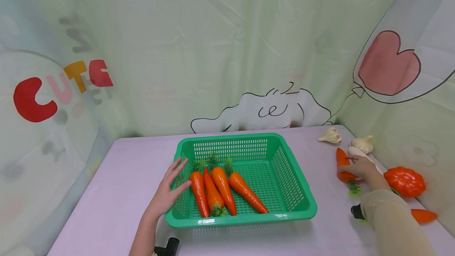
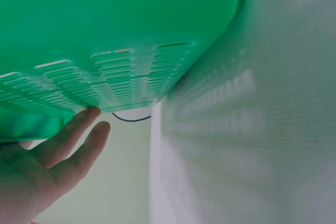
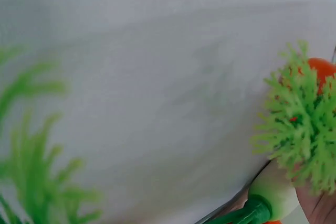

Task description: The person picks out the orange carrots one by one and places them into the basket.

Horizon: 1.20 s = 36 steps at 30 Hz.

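Note:
A green plastic basket (image 1: 241, 221) holds several orange carrots (image 1: 222, 189) with leafy green tops. My left hand (image 1: 167, 192) is at its left side, fingers spread and nearly straight at the rim. From below, the left wrist view shows fingertips (image 2: 94, 114) right at the slotted wall. Over on the right, my right hand (image 1: 360, 168) grips another carrot (image 1: 342, 157) by its thicker part, with the green tuft toward me. That tuft (image 3: 302, 119) hides most of the carrot and the fingers in the right wrist view.
Two garlic bulbs (image 1: 330, 135) lie at the back right. A white radish (image 1: 356, 152) is just beyond my right hand, partly hidden. A ribbed red-orange vegetable (image 1: 405, 181) and a further carrot (image 1: 423, 216) lie by the right curtain. Printed curtains (image 1: 160, 70) enclose the table.

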Each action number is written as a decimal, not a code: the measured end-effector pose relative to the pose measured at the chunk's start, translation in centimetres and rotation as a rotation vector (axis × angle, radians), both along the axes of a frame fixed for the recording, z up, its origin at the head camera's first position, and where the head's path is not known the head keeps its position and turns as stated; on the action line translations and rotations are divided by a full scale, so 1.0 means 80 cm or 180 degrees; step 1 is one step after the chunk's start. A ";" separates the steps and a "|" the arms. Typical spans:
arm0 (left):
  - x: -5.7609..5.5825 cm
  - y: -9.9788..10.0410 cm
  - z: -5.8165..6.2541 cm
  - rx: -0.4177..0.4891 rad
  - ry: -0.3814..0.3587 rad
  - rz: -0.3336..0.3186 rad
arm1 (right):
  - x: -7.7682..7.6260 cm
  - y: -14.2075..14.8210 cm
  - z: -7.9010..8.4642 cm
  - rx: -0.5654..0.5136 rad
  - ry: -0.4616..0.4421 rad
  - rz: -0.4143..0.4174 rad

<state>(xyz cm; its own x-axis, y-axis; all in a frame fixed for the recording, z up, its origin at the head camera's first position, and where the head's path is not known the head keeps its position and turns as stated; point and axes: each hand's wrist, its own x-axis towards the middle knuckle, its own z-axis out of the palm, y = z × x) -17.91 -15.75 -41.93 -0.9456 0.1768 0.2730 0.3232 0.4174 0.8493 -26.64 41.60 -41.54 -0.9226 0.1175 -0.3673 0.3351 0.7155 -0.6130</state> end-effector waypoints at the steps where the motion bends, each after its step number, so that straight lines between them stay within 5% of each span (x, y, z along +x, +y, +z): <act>1: 0.000 0.000 0.000 -0.0002 0.0000 -0.0005 | 0.000 -0.001 0.001 -0.0051 -0.0016 -0.0002; 18: -0.001 0.000 -0.002 -0.0014 -0.0003 0.0007 | 0.008 -0.051 0.054 -0.0361 0.0283 0.0410; 36: -0.001 0.000 -0.001 -0.0009 -0.0037 0.0032 | 0.060 -0.149 0.098 -0.0648 0.1075 0.0975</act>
